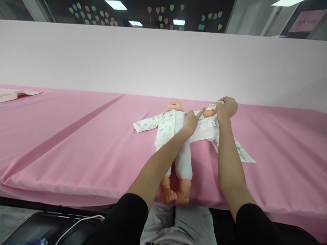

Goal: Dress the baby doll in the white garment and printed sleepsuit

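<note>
A baby doll [183, 163] lies on its back, feet toward me, in white underclothes. A white printed baby shirt [167, 127] covers one side of its chest, with a sleeve on the arm at the left. The rest of that shirt is spread out rumpled at the right. My left hand [192, 122] is at the doll's shoulder, thumb stretched out and fingers curled about the upper arm. Beside the doll's bare forearm [209, 113], my right hand [227, 108] pinches a white edge of the shirt. The doll's hand there is hidden.
A pink sheet [89, 146] covers the table, with a white partition [153, 61] along its back. A pale folded cloth [16, 94] lies at the far left. Below the table edge, a white cable [76, 223] crosses a black chair seat [46, 228].
</note>
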`<state>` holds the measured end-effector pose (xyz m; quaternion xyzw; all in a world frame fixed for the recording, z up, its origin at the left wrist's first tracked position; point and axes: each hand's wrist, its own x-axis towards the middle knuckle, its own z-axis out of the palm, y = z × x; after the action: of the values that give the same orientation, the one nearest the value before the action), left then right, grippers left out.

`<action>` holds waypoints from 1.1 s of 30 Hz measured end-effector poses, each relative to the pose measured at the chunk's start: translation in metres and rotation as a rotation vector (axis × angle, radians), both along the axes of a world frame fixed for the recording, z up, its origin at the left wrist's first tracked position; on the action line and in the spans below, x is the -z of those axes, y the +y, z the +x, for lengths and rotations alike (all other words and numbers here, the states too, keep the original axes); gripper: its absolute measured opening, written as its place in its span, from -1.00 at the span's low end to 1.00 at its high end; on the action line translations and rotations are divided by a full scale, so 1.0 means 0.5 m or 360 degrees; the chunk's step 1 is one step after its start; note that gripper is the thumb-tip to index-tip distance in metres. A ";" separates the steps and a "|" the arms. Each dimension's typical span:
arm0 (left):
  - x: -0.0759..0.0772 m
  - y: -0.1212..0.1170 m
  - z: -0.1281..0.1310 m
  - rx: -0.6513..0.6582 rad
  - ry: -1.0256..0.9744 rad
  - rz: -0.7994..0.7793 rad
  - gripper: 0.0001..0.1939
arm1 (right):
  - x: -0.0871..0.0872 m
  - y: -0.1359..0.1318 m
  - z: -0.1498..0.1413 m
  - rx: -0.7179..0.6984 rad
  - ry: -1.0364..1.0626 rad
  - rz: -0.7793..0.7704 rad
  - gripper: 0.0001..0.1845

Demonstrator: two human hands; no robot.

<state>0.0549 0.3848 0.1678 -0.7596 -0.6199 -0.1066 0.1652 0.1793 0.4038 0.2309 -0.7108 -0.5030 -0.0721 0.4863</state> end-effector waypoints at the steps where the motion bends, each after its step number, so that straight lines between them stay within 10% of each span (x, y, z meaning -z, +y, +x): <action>1: 0.001 0.000 0.002 -0.0008 0.0015 -0.0005 -0.26 | 0.000 -0.003 -0.001 0.0025 0.0003 -0.0037 -0.66; 10: -0.001 0.007 -0.002 -0.0051 0.0095 0.0000 -0.26 | 0.002 -0.005 0.009 -0.0014 -0.0091 -0.0069 -0.36; 33: -0.015 0.018 0.006 -0.0074 0.0033 -0.0243 -0.24 | -0.022 -0.020 0.037 -0.0172 -0.0032 -0.0366 -0.64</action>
<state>0.0577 0.3935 0.1754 -0.7565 -0.6419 -0.0474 0.1157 0.1975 0.3939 0.2420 -0.7330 -0.5504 0.0052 0.3997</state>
